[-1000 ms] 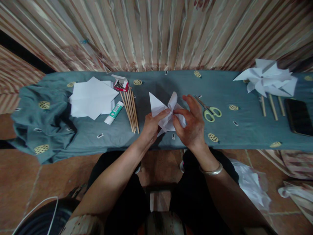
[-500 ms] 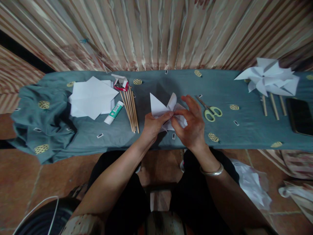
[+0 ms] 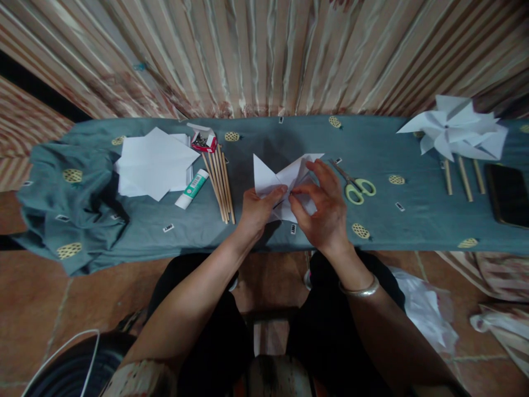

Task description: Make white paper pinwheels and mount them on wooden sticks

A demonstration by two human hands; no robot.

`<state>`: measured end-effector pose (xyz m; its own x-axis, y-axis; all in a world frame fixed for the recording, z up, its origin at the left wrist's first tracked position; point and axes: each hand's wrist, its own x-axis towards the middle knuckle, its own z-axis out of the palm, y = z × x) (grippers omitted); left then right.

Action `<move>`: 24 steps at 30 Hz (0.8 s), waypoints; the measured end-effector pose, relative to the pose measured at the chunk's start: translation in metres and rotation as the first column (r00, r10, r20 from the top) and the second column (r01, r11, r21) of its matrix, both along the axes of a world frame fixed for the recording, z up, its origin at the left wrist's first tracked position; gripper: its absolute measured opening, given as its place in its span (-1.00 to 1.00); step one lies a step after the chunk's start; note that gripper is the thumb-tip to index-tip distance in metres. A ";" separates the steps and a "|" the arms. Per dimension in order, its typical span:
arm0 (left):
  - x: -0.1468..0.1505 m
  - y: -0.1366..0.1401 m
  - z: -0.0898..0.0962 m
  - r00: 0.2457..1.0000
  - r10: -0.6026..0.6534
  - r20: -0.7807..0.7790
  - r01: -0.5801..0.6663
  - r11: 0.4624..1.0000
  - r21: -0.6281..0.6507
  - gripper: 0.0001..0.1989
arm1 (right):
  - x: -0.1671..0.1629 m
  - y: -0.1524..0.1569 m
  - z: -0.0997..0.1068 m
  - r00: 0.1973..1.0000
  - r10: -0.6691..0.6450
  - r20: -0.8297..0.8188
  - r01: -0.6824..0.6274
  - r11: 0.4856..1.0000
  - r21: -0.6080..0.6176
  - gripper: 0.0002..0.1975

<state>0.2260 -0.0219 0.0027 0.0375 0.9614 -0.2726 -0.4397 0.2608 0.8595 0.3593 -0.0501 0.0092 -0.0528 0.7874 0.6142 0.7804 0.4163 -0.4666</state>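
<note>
A white sheet of paper (image 3: 266,175) with cut, pointed corners is between my hands above the near middle of the table. My left hand (image 3: 259,207) grips it from the left, thumb pressed on top near the centre. Close to that thumb, my right hand (image 3: 322,207) pinches thumb and index finger together, other fingers raised. A tiny dark spot shows at the pinch, too small to name. Right of my hands lie scissors (image 3: 359,190) with green handles. To the left are several wooden sticks (image 3: 220,187) and an open red box (image 3: 204,140) of small metal pins.
A glue stick (image 3: 192,189) lies beside a stack of white paper (image 3: 155,165). At the far right are white paper pinwheels (image 3: 454,129) on sticks and a black phone (image 3: 507,194). Bunched cloth (image 3: 82,204) covers the left end of the table (image 3: 384,220).
The paper's upper right flap, curled in toward the centre before, now spreads out to the right and lies flatter. Both hands stay nearly in place, with the right hand still pinching.
</note>
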 end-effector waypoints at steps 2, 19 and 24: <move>0.000 0.000 0.000 1.000 -0.012 0.002 0.012 1.000 -0.004 -0.77 | 0.000 0.000 -0.001 1.000 0.012 -0.028 -0.012 1.000 -0.016 -0.95; 0.000 0.000 -0.002 0.999 -0.025 -0.043 0.026 0.999 0.018 -0.82 | 0.007 0.005 -0.006 0.999 0.036 0.010 -0.036 0.999 -0.017 -0.92; -0.001 0.000 -0.001 0.995 -0.016 -0.097 0.018 0.999 0.028 -0.84 | 0.006 0.004 -0.007 0.999 0.045 -0.001 -0.045 0.999 -0.030 -0.91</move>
